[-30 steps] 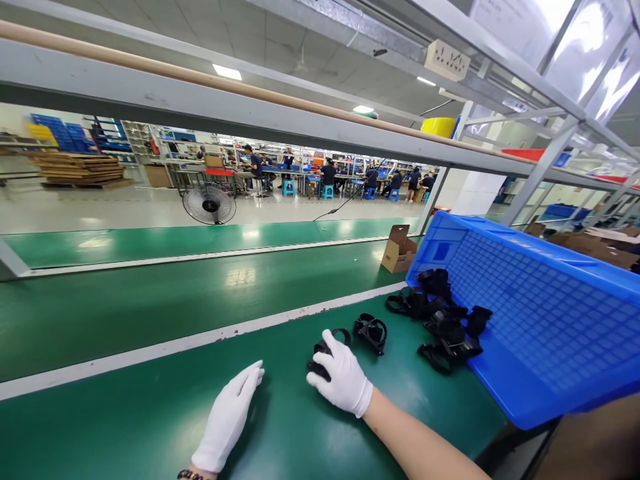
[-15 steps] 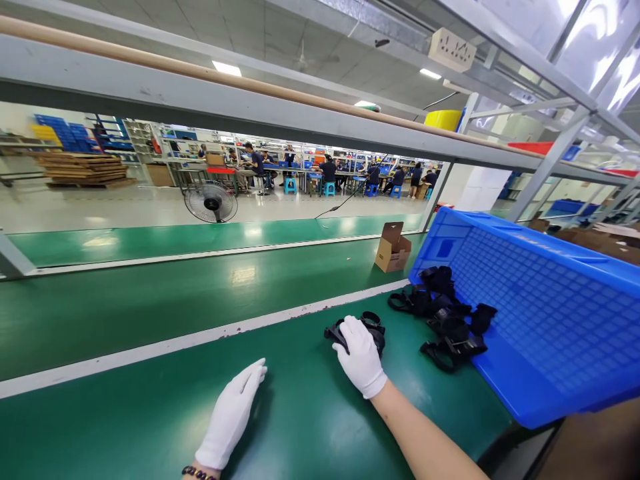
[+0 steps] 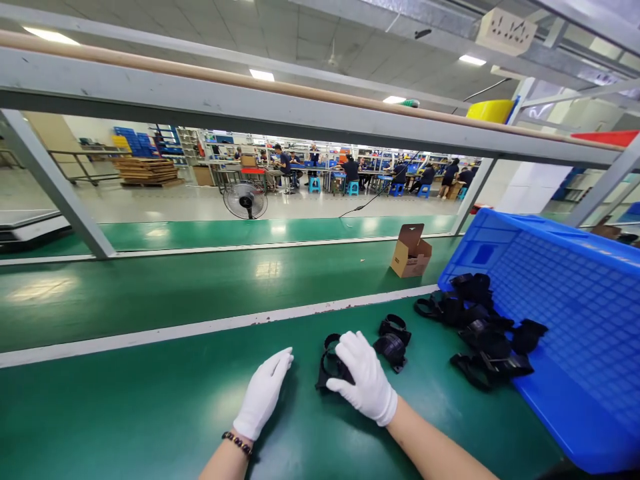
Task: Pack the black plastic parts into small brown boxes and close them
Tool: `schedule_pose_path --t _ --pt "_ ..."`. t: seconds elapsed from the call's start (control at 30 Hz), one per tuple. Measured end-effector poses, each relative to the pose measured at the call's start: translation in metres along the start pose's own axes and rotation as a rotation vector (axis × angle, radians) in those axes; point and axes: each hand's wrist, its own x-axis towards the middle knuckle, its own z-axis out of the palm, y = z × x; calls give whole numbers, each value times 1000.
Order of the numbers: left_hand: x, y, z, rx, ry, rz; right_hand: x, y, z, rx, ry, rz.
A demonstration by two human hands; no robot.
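My right hand (image 3: 364, 379), in a white glove, closes over a black looped strap piece (image 3: 330, 363) on the green work surface; its fingers cover much of the piece. A second black looped piece (image 3: 393, 341) lies just beyond that hand, apart from it. To the left, my left hand (image 3: 266, 390), also gloved in white and with a beaded bracelet at the wrist, hovers over or rests on the green surface. Its fingers are stretched out and it holds nothing.
A blue plastic crate (image 3: 560, 300) lies on its side at right, with a heap of similar black pieces (image 3: 480, 327) at its mouth. An opened small cardboard box (image 3: 411, 257) stands farther back. A metal rail (image 3: 280, 117) crosses above; people sit at distant benches.
My right hand has drawn one black piece left and nearer, away from the other, which now shows. The view has turned left, so the surroundings appear shifted right.
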Motion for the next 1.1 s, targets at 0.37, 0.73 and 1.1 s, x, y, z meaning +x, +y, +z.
schedule_pose_path --t 0.37,0.73,1.1 --pt "-4 7 3 -14 20 42 -18 67 -7 -223 264 423" --pt "-7 12 6 27 42 46 -24 29 14 109 -32 23" --pt "-7 14 5 84 44 62 -38 54 32 -4 -110 324"
